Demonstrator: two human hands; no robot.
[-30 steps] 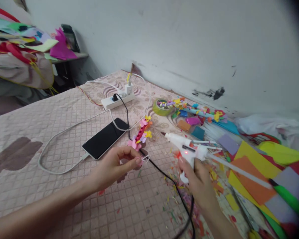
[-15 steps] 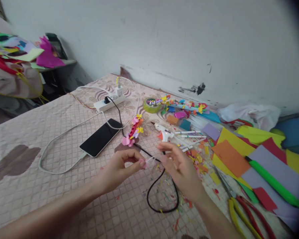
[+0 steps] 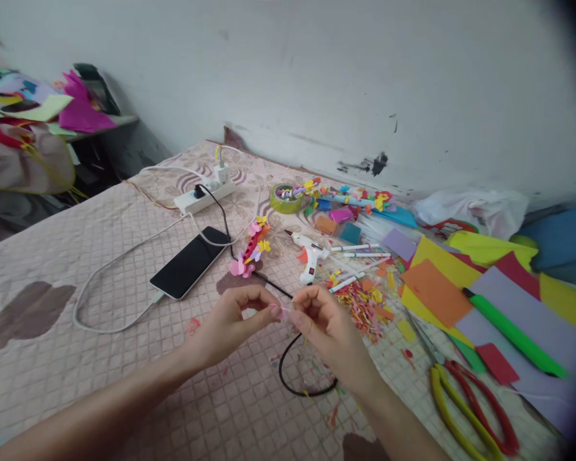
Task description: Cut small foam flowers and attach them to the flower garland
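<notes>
My left hand [image 3: 233, 320] and my right hand [image 3: 329, 330] meet above the quilted cloth, fingertips pinched together on a tiny pale paper piece [image 3: 284, 310]. What that piece is I cannot make out. A white glue gun [image 3: 310, 253] lies on the cloth just beyond my right hand, and its black cord [image 3: 300, 378] loops under my hands. A red strip covered with pink and yellow paper flowers [image 3: 251, 246] lies left of the gun.
A black phone [image 3: 189, 262] on a white cable and a power strip [image 3: 204, 195] lie at left. Markers [image 3: 360, 248], a tape roll [image 3: 285, 198], paper scraps [image 3: 360, 301], coloured sheets [image 3: 461, 282], a green marker [image 3: 513, 333] and red-yellow scissors [image 3: 470, 410] fill the right side.
My right hand laid down the glue gun, which now rests on the cloth, and came left to pinch the small piece held by my left hand. The view shifted right.
</notes>
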